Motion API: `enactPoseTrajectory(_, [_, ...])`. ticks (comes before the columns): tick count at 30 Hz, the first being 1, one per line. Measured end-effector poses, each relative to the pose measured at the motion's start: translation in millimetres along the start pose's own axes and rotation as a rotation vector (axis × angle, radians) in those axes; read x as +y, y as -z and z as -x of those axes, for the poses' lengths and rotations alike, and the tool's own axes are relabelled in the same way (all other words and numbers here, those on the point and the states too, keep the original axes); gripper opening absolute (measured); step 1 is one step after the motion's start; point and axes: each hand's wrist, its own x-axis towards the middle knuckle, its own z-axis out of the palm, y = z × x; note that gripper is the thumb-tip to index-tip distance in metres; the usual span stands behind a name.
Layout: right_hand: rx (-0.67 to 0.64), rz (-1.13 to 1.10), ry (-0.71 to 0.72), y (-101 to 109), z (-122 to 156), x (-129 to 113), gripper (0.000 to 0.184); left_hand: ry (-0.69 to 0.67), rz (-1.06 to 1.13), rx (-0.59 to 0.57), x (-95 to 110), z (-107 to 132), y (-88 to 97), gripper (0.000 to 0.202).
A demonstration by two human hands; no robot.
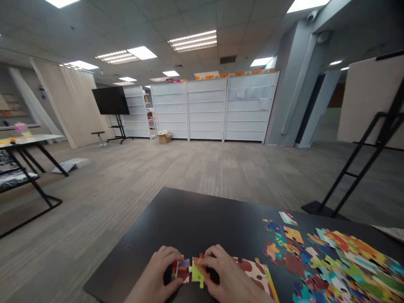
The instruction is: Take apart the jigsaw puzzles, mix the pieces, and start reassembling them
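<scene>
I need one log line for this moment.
left hand: grips red-blue piece | right hand: grips yellow-green piece | table: loose pieces at right

The table [189,219] is plain matte black. At its near edge sits a red-and-blue piece [181,269] streaked with orange, and right beside it a lime-green piece [198,274] in one flat, bright colour. Just right of these on the table, the joined section [255,269] is cream with rust-brown blotches and a yellow-green border. The table's right end carries loose pieces [347,261] — teal, orange, red, maroon, yellow and green in swirling bands. Beyond the table, the carpet [189,168] is grey-beige in striped tiles.
</scene>
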Motion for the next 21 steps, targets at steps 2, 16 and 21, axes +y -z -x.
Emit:
enactPoseTrajectory(2, [0.014,0.007,0.021,-2,1,1,0.028,0.002,0.011,-0.002,2,0,0.7,0.025])
enactPoseTrajectory(16, [-0.06,0.072,0.077,-5,-11,2,0.016,0.001,0.085,0.008,-3,-2,0.9,0.035])
enactPoseTrajectory(21, [-0.011,0.051,0.085,-3,-8,-2,0.024,-0.001,0.118,-0.011,-2,-2,0.7,0.038])
